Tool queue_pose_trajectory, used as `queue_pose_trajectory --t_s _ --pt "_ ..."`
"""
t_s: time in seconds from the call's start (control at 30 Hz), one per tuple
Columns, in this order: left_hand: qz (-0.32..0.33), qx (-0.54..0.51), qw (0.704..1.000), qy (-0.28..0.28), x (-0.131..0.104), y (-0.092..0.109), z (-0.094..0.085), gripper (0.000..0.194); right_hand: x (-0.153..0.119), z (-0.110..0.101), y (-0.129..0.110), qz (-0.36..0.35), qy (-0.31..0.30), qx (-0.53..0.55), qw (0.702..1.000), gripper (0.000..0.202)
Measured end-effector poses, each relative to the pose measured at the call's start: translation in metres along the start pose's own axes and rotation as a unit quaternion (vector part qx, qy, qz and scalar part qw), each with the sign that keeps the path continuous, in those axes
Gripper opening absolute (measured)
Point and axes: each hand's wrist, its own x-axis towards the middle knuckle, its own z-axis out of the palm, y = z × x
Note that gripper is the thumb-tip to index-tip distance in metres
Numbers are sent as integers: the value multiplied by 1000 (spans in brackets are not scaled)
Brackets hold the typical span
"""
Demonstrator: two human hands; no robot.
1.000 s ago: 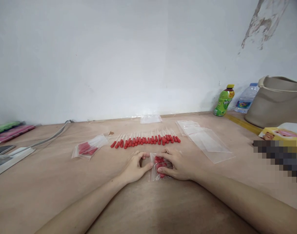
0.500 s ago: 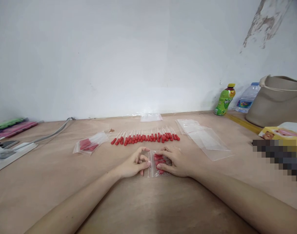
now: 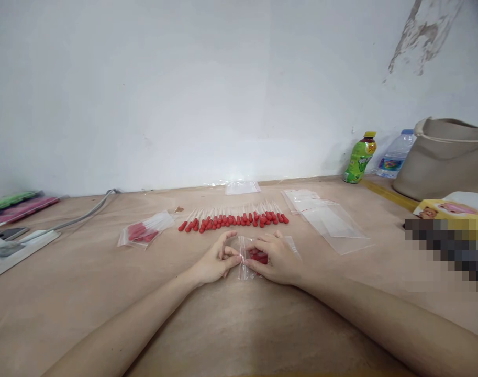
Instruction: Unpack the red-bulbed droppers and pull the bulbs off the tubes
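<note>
Bag: is lying at 6 o'clock from sticks | Left hand, bag's 9 o'clock: grip is pinching bag edge | Right hand, bag's 3 o'clock: grip is holding filled part

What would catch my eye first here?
Probably the row of red-tipped sticks across the middle of the table. Just nearer, the left hand and right hand are on a clear bag with red tips inside. A bright green bottle stands at the right, near the wall.
</note>
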Motion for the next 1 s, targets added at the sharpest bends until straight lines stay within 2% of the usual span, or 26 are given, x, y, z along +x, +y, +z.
queue_pose_trajectory --t_s 0.17,0.5,0.6,0.77,1.0 --pt "-13 5 1000 1 -2 6 2 67 -1 0 4 4 -6 -8 1000 20" --pt "-14 6 1000 -15 0 1 -1 76 -2 -1 4 5 -13 -24 1000 15" --pt "-16 15 1000 -3 1 3 2 75 -2 0 6 2 -17 -21 1000 14" --pt "12 49 998 43 3 3 7 66 -3 0 5 -6 -11 -15 1000 14" --pt "40 34 998 33 6 -1 10 71 5 -9 5 -56 -12 -9 998 22"
